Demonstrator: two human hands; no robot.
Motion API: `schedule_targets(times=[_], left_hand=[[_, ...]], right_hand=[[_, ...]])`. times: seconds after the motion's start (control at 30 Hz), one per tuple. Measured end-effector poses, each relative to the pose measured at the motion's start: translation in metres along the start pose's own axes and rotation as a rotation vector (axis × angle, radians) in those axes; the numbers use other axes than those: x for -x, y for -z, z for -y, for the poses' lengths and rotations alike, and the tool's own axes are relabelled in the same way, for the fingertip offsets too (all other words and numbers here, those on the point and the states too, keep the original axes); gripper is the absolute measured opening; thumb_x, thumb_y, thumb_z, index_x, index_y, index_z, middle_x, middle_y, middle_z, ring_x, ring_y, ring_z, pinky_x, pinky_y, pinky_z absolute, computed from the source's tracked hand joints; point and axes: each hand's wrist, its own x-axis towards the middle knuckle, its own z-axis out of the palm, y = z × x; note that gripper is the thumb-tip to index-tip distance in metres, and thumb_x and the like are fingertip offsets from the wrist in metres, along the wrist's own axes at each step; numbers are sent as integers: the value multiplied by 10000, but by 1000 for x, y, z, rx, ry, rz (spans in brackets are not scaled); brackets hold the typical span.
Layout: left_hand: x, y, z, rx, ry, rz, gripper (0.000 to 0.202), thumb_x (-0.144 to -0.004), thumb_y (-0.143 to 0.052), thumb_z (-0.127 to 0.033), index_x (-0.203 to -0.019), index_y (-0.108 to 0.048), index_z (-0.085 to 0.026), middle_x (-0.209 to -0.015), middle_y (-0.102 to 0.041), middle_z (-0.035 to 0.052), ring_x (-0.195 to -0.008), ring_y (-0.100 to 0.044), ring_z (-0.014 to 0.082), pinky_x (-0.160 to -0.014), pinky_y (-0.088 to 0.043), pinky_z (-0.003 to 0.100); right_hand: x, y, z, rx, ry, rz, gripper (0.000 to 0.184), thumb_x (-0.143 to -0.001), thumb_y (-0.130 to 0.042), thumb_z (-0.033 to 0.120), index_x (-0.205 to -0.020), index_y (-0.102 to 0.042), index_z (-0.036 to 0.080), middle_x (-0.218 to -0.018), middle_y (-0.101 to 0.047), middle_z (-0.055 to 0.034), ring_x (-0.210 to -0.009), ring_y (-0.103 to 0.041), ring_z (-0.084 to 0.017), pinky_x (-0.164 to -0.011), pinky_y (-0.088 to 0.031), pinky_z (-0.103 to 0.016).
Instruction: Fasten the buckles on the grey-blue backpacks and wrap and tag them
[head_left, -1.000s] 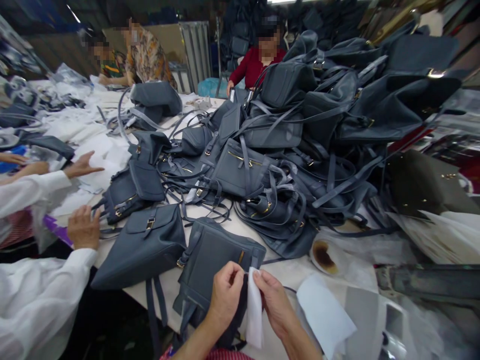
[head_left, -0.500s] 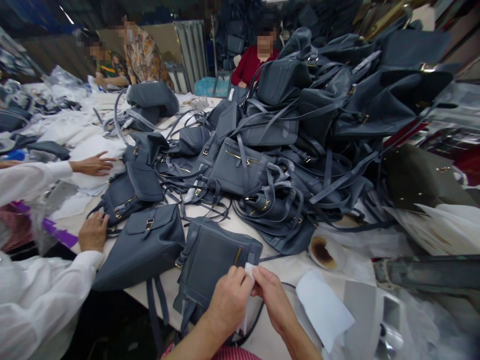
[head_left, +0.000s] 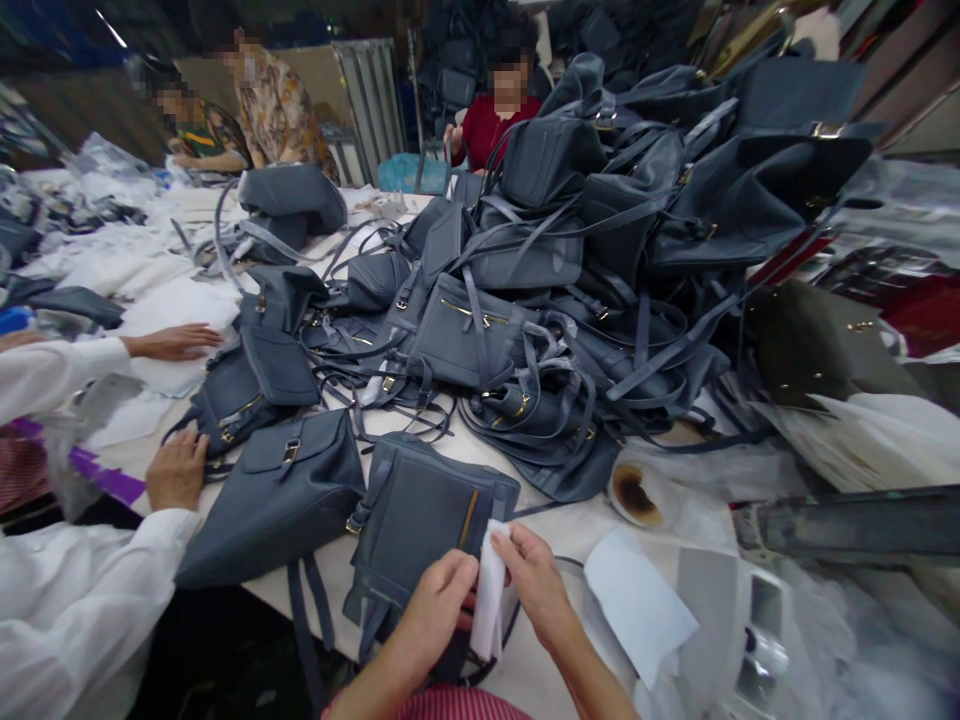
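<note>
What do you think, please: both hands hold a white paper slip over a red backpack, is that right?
Not quite: the head view shows the backpack is slate grey, not red. The left hand and right hand do hold the white paper slip over it.

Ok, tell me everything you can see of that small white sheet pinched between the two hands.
The small white sheet looks like thin, soft paper or tissue, plain and unprinted, a narrow strip. It hangs roughly upright. The left hand pinches its left edge and the right hand its upper right side. It sits in front of the flat slate-grey leather-look bag with a gold zip; whether it touches that bag cannot be told.
</note>
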Motion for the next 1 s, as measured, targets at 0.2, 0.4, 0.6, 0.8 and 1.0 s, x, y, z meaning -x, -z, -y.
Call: schedule_targets(times=[0.2,0.4,0.6,0.8,1.0], left_hand=[[1,-8,12,426,228,222,557,-643,-752,-600,-897,-569,-139,-734,-681,83,-626,-643,175,-611,-524,296],[5,-7,6,556,255,254,475,-687,-777,-498,-906,-634,-102,-764,-686,102,-645,-658,182,-618,-547,305],[3,-5,12,569,217,256,471,-722,-763,-484,-924,-668,-69,-773,-701,136,-660,-674,198,-624,-554,308],[2,-7,18,565,219,210,535,-687,-789,-514,-932,-694,-48,-779,-709,157,-723,-685,226,-657,-567,334],[1,-13,20,594,229,149,579,-585,-857,-506,-893,-698,-42,-745,-686,127,-692,-663,211,-624,-562,325]], right_hand=[[19,9,6,-129,-76,53,494,-764,-591,683,-790,-696,201,-695,-652,-19,-645,-550,-184,-614,-421,-292],[52,16,4,-356,-165,218,397,-740,-760,463,-1039,-720,205,-798,-677,-24,-662,-538,-144,-626,-418,-253],[53,9,-4,-379,-158,199,401,-706,-796,451,-995,-721,183,-730,-629,10,-554,-450,-88,-534,-378,-209],[51,5,-5,-373,-114,223,420,-683,-817,392,-1016,-685,173,-761,-674,-1,-642,-557,-116,-593,-435,-204],[44,0,-14,-214,-74,129,434,-657,-823,362,-1009,-652,174,-745,-689,0,-586,-556,-118,-506,-386,-191]])
